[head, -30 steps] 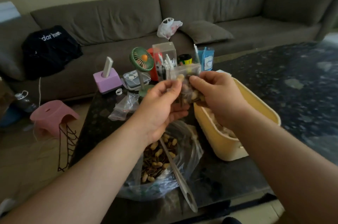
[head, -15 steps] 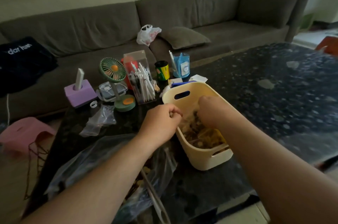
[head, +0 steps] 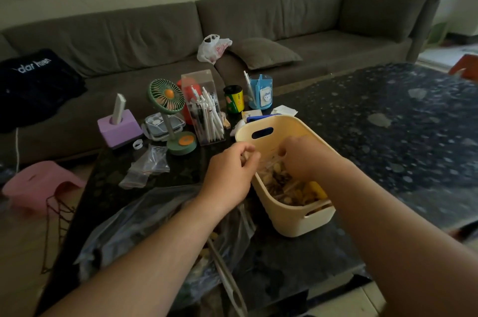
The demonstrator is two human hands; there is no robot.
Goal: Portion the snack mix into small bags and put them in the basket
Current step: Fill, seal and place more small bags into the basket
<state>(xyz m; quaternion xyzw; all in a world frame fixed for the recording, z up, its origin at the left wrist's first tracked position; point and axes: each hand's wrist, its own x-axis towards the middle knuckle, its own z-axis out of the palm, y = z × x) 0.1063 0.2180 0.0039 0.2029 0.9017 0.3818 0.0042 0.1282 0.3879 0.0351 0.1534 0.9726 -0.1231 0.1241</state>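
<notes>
Spanning the far side, a grey sofa (head: 258, 22) backs the scene; a white plastic bag (head: 212, 48) sits on its seat beside a cushion (head: 263, 53). Dark speckled table (head: 388, 120) fills the right and centre; its right stretch is bare, its near edge runs just below the forearms.

Large clear bag of snack mix (head: 144, 216) lies at the near-left table edge, a scoop handle (head: 227, 283) poking out toward the viewer.

Cream basket (head: 289, 221) stands mid-table, just right of the large bag, holding filled portions. Its far rim nearly meets the clutter behind it: clear pen box (head: 204, 107), green desk fan (head: 168, 109), purple block (head: 119, 128), blue holder (head: 260, 94).

Left hand (head: 230, 172) hovers at the basket's left rim, fingers curled, pinching one top corner of a small bag (head: 269, 164). Right hand (head: 305, 156) is inside the basket, fingers curled on the other corner. The small bag hangs between them, over the basket interior.

Empty small bags (head: 147, 164) lie left of the hands, on open tabletop.
</notes>
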